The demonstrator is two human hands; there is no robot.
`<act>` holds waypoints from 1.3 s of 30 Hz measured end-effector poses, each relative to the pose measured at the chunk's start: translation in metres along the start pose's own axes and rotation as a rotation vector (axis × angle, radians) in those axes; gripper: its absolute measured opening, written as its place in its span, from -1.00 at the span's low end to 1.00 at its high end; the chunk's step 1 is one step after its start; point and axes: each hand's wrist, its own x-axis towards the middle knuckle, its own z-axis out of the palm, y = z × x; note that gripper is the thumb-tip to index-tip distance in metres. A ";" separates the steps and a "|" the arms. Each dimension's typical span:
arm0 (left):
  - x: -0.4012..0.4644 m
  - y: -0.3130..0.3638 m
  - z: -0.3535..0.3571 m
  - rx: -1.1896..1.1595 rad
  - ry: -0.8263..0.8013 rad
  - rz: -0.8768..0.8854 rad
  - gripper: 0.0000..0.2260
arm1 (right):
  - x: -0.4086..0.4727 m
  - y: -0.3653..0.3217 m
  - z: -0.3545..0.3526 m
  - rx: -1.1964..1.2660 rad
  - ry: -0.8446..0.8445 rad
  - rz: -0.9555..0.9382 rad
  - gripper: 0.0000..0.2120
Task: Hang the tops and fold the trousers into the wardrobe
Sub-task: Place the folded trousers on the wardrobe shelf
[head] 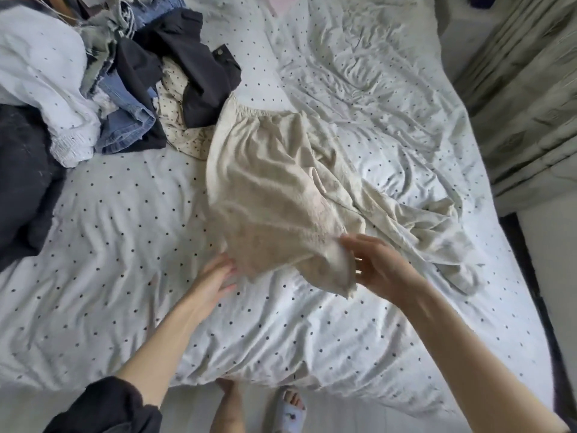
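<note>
Cream trousers (281, 189) spread on dotted bed (109, 245). Both hands at 6 o'clock end: left hand (215, 276) flat, right hand (377, 267) pinching cloth. Clothes pile (150, 76) at 10 o'clock.

Readable text: none is found — no word, brand or number can be made out.
Bed cover (131, 220): only a printed pattern of small dark dots is shown, no lettering.
Cream trousers (274, 189): no label or tag is seen.
Clothes pile (150, 67): a metal button is shown on the dark garment — any marking is too small to be read.
</note>
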 end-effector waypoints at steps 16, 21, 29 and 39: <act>0.014 -0.056 0.036 0.301 0.034 0.104 -0.83 | 0.044 0.064 -0.048 -0.757 0.225 -0.256 -0.71; 0.007 -0.071 0.036 0.459 0.005 0.211 -0.91 | 0.035 0.122 -0.065 -1.260 0.113 -0.288 -0.70; 0.010 -0.053 0.045 0.171 0.066 0.070 -0.88 | 0.016 0.145 -0.052 -1.257 0.253 -0.423 -0.83; -0.026 -0.043 0.031 -0.073 0.109 0.280 -0.92 | -0.030 0.113 -0.043 -1.010 0.416 -0.447 -0.69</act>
